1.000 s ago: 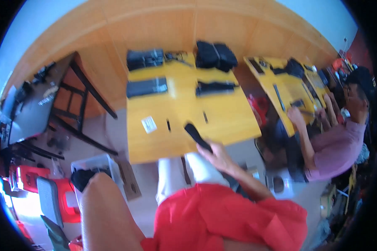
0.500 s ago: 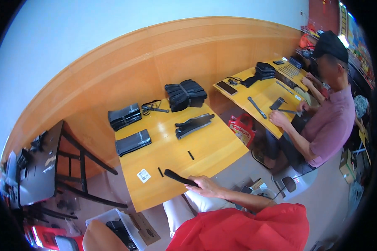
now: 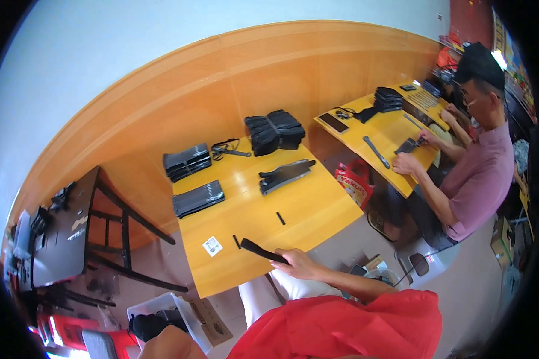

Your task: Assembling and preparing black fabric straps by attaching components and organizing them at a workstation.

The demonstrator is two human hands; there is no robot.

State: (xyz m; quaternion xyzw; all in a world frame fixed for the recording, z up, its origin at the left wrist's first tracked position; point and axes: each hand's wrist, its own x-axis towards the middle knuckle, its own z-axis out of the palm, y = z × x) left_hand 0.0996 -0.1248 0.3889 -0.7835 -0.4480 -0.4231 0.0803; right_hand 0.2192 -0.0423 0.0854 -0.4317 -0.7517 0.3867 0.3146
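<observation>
My right hand (image 3: 296, 264) is closed around one end of a black strap (image 3: 259, 249), which sticks out to the left over the table's near edge. A short black strip (image 3: 236, 242) lies just past the strap's tip, and another short black strip (image 3: 281, 218) lies farther in. At the lower left, part of my left arm (image 3: 172, 344) is beside a white bin (image 3: 199, 332). A dark item (image 3: 148, 326) shows at the bin's rim next to this arm; its kind is unclear. My left hand itself does not show.
On the yellow table (image 3: 221, 272) are flat black packs (image 3: 199, 199), a tied black bundle (image 3: 274, 133), a loose black stack (image 3: 286, 175) and a white label card (image 3: 212, 246). A dark table (image 3: 63, 239) stands left. At right, a co-worker (image 3: 476, 173) handles a black piece.
The view has shifted, moving the table slightly right. My left arm has moved lower, and a dark item now shows over the bin's left rim. My right hand still grips the strap.
</observation>
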